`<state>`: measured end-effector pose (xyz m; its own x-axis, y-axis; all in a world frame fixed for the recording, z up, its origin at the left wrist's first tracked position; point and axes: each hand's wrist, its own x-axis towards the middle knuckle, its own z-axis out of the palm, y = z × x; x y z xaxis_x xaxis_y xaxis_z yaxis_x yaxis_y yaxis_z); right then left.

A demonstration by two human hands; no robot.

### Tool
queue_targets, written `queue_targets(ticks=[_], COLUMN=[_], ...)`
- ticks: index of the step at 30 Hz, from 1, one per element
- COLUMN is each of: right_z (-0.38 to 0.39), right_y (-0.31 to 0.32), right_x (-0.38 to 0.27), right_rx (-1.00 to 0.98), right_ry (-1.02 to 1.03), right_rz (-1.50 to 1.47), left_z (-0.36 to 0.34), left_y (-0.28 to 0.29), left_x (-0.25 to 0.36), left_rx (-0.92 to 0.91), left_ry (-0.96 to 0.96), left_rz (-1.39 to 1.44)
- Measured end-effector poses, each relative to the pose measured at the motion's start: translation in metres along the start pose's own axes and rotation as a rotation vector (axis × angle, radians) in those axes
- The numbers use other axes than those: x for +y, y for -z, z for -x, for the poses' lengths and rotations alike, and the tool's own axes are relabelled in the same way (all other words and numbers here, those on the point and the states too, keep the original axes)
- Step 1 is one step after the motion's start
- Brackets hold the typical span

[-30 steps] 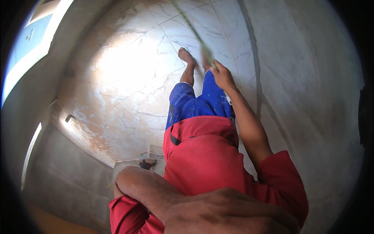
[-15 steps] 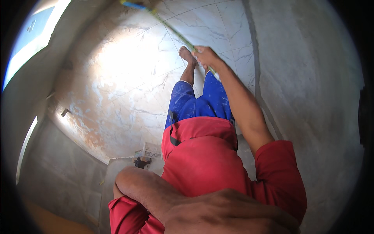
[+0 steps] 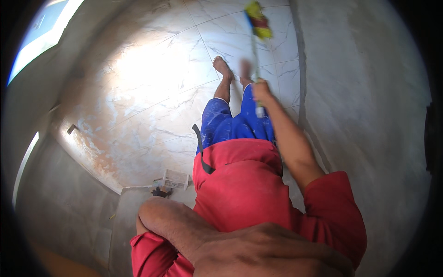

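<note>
As right hand (image 3: 262, 91) grips likely broom (image 3: 261, 28) — floor edge (image 3: 301, 64) near.

From my side I see pale veined tiles (image 3: 226, 39), strongly lit left of centre, grey wall (image 3: 369, 101) at right, bright opening (image 3: 41, 39) upper left.

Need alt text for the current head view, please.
The right hand grips a yellow-and-red-headed tool extending past bare feet, against a pale tiled floor. The left arm bends across a red top.
</note>
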<state>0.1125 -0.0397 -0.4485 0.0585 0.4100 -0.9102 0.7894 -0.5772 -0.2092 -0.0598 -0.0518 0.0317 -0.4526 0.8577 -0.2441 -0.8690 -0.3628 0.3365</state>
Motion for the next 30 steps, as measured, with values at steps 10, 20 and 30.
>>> queue_targets(ticks=[10, 20, 30], right_z=[0.095, -0.002, 0.089], right_y=[-0.027, 0.086, -0.103], right_x=[-0.072, 0.064, -0.048], right_rx=[-0.667, 0.156, -0.714], right_ry=[0.181, -0.005, 0.066], right_rz=[-0.140, -0.041, -0.109], left_z=[0.002, 0.020, 0.007], left_y=[0.007, -0.003, 0.008], left_x=[-0.004, 0.007, -0.004], left_rx=[-0.082, -0.101, -0.077], left_ry=[0.029, 0.037, 0.066], left_rz=[-0.056, -0.014, -0.100])
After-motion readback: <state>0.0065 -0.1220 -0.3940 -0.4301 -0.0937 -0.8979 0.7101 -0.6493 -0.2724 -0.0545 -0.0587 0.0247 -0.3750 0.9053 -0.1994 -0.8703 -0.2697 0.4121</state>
